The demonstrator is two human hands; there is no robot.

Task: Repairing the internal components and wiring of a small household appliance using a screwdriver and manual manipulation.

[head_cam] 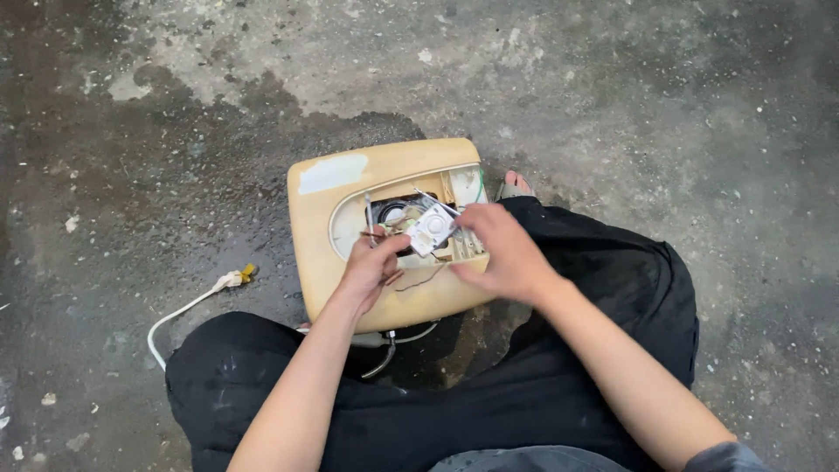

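Observation:
A yellowed beige plastic appliance housing (336, 229) lies on the concrete floor between my knees, its open cavity showing wires and small parts. My left hand (371, 267) rests on the housing's near rim and pinches thin wires at the cavity's edge. My right hand (502, 253) holds a small white square component (431, 229) tilted over the opening, fingers closed on its right side. A thin dark wire (421, 281) lies on the housing below the component.
A white power cord (188, 308) with a bare yellow-tipped end runs across the stained concrete floor (175, 131) at left. My legs in black trousers (612, 271) sit around the housing; a foot (516, 183) shows behind it.

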